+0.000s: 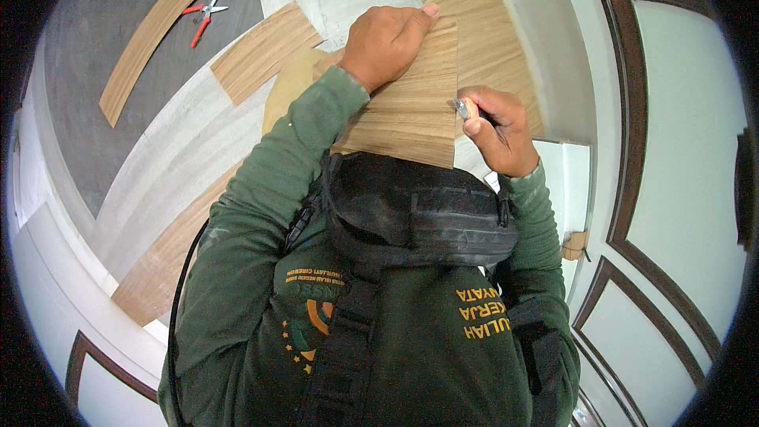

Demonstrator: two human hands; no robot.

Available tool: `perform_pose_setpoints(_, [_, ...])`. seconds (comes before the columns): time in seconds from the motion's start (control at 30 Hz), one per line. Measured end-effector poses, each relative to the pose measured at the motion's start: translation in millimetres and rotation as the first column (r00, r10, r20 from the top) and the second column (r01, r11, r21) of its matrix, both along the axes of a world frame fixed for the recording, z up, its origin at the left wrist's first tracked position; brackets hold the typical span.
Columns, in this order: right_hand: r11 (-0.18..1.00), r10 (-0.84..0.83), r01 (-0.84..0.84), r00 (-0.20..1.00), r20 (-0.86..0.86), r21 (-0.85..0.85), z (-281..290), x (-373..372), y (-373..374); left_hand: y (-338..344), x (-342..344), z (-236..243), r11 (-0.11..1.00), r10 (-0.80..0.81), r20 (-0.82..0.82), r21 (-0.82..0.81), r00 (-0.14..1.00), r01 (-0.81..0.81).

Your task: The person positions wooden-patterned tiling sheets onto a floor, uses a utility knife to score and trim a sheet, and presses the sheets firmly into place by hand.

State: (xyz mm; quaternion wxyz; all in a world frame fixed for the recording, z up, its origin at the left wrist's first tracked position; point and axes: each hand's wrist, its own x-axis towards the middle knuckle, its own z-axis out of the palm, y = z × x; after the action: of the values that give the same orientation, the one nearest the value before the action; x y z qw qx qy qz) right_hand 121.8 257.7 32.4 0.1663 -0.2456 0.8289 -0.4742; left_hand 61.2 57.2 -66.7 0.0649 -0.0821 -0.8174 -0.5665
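A wood-look vinyl floor plank [411,111] lies in front of my chest, its straight right edge facing my right hand. My left hand [387,43] is closed on the plank toward its far side, the thumb pointing right and most of the other fingers hidden from view. In my right hand [504,128] is a small orange-and-silver utility knife [468,107], gripped with the fingers wrapped round it. The knife's metal end is at the plank's right edge; I cannot tell whether the blade cuts into it.
Grey planks [190,138] and a short brown plank [265,51] cover the floor at the left. Beyond them, red-handled pruning shears [204,17] lie on dark underlay [95,71] beside a long brown strip [162,32]. A white wall with brown moulding [624,111] stands at the right.
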Motion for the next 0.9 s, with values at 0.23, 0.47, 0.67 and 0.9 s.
perform_pose_setpoints(0.23, [0.999, 0.012, -0.009, 0.998, -0.069, 0.054, 0.6, -4.7, -0.1, 0.0, -1.7, 2.5, 1.0, -0.008, 0.002, -0.002, 1.0, 0.008])
perform_pose_setpoints(0.47, [0.998, -0.005, 0.009, 0.997, -0.073, 0.055, -1.4, -8.6, -2.6, 0.0, -4.3, -2.7, 1.0, -0.011, 0.047, 0.029, 0.999, 0.01])
perform_pose_setpoints(0.67, [0.999, -0.014, 0.019, 0.992, -0.124, 0.044, -5.8, -11.0, -5.8, -0.6, -4.0, -1.3, 0.998, 0.006, 0.093, 0.062, 0.996, -0.012])
perform_pose_setpoints(0.9, [0.999, -0.029, 0.033, 0.994, -0.105, 0.036, -7.2, -14.1, -9.2, -3.2, -6.3, -4.1, 0.999, 0.02, 0.014, 0.048, 1.0, -0.02])
